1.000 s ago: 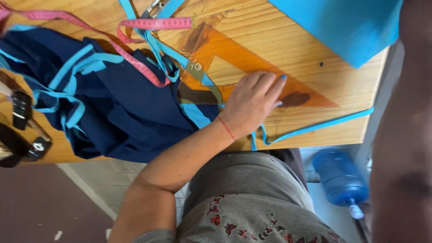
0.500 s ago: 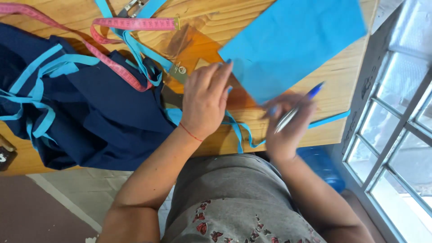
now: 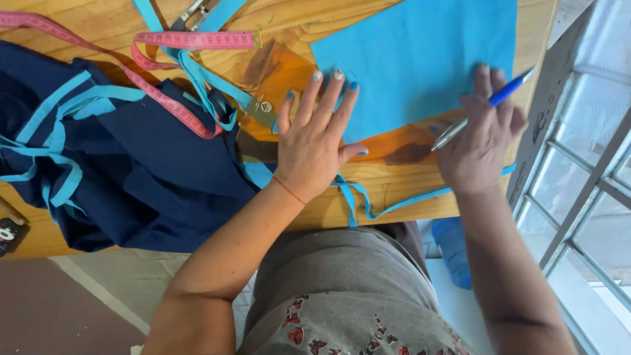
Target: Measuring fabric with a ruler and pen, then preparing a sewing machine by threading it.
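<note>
bench [image 3: 118, 20]: varnished grained wood | sheet [image 3: 420, 59]: matt blue cloth | ruler [image 3: 289, 79]: glossy orange clear plastic | pen [image 3: 483, 108]: shiny plastic, metal tip

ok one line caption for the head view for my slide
Left hand flat on orange set square, right hand holding blue pen on light blue fabric.

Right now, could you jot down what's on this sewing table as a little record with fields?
Surface: wooden table
Left hand: flat, fingers spread, pressing on an orange see-through ruler at the edge of the light blue fabric
Right hand: holds a blue pen, fingertips resting on the light blue fabric
Left of the hands: navy garment with light blue straps
Over the garment: pink measuring tape
Near table edge: loose light blue strip
</note>
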